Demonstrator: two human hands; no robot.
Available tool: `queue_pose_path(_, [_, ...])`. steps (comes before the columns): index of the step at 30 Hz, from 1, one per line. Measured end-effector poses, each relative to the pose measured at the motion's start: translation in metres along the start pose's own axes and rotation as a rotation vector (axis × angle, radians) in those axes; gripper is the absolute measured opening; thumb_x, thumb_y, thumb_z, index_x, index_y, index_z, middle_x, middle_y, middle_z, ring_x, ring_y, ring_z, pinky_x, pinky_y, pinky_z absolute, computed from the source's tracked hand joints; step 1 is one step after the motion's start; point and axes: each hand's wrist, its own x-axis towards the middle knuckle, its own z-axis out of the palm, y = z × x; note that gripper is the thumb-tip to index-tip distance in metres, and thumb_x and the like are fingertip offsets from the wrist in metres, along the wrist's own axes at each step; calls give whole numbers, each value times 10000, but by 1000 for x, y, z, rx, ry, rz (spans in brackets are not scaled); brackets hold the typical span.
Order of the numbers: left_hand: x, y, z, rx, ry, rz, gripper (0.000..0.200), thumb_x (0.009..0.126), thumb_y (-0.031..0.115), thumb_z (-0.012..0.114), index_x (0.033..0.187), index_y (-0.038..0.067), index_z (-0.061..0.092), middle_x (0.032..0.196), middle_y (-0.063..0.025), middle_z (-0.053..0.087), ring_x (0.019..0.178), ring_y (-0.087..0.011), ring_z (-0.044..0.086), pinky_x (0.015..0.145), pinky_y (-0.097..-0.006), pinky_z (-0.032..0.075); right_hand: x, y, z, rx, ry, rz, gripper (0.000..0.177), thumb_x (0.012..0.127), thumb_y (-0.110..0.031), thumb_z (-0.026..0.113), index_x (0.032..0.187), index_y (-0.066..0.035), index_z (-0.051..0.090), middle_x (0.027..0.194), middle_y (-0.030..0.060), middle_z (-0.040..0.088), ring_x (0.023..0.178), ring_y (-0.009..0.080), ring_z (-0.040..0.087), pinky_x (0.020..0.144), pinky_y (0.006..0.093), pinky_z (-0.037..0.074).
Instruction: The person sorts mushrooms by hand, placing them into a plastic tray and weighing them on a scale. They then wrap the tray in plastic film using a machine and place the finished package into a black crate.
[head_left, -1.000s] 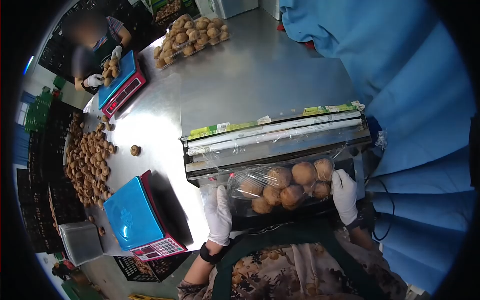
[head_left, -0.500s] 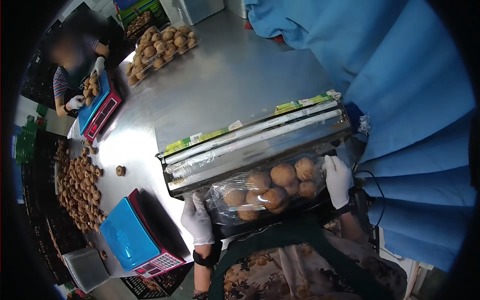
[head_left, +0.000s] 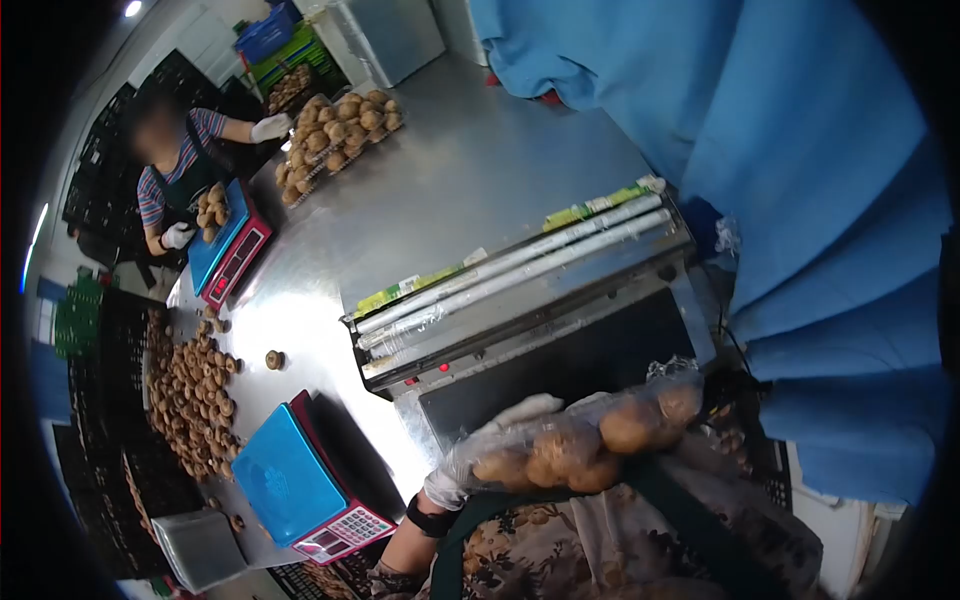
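Blue cloth [head_left: 800,200] hangs in broad folds at the right of the head view, beyond the wrapping machine [head_left: 530,285] on a shiny metal table [head_left: 480,120]. Left of this machine are a blue-topped scale [head_left: 285,475] and, past it, a loose heap of mushrooms [head_left: 193,400]. Beyond the machine, toward the upper left, clear packs of mushrooms [head_left: 340,135] stand near a co-worker [head_left: 185,180] at a second scale [head_left: 232,250], whose gloved hand reaches beside those packs.

On the near side of the machine, a film-covered mushroom pack [head_left: 575,445] is held tilted above the near edge of its black plate [head_left: 580,350], close to the wearer's apron; motion blurs it. The white-gloved left hand [head_left: 452,478] supports its left end, fingers [head_left: 528,407] extended and pressed together along the far side; whether the thumb pinches cannot be told. The right hand is out of sight, its fingers impossible to judge.
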Motion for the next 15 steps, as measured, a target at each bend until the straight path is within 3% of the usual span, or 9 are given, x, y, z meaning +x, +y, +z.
queue_pose_path(5, [-30,-15,-29,-109,-235,-200,448,949,261,467,1311,-2,439,1315,-119,477,1184,-190,466,1009,-311,375,-40,69,-64,-766,358,-249,259,872,-257,618,925,-4,627,856,62,609,716,120,549,661,274,453])
queue_pose_path(7, [-39,-16,-42,-124,-317,-272,455,946,259,475,1315,-3,434,1323,-120,470,1192,-191,461,1012,-311,373,-65,46,-15,-840,966,-345,216,896,-201,576,948,6,614,889,75,612,780,119,568,709,255,455])
queue_pose_path(9, [-41,-19,-51,-126,-412,-349,462,943,258,483,1320,-4,430,1332,-121,463,1201,-191,455,1016,-311,371,-95,50,22,-724,1137,-630,312,887,-233,512,1078,1,590,1013,69,602,906,176,563,818,295,442])
queue_pose_path(11, [-40,-27,-53,-130,-516,-424,470,940,256,491,1324,-5,425,1340,-122,456,1209,-192,450,1019,-311,369,-105,60,66,-930,1079,-748,431,882,-342,518,1124,10,577,1073,98,590,989,194,560,861,321,434])
queue_pose_path(12, [-38,-29,-52,-126,-568,-457,473,939,255,495,1327,-6,423,1345,-122,453,1214,-193,447,1021,-312,368,-113,73,83,-938,1005,-627,587,864,-480,515,1167,22,556,1161,137,560,1083,227,535,904,345,415])
queue_pose_path(13, [-36,-33,-50,-120,-614,-493,478,937,255,499,1329,-7,421,1349,-123,450,1218,-193,444,1023,-312,366,-117,78,88,-1127,853,-578,502,868,-402,574,1158,8,577,1098,131,609,989,218,590,853,320,446])
queue_pose_path(15, [-33,-39,-45,-83,-688,-537,486,934,253,508,1333,-8,416,1357,-124,443,1227,-194,438,1026,-312,364,-115,99,126,-1036,1002,-196,348,862,-248,624,1118,-13,614,988,117,664,859,205,641,778,289,478])
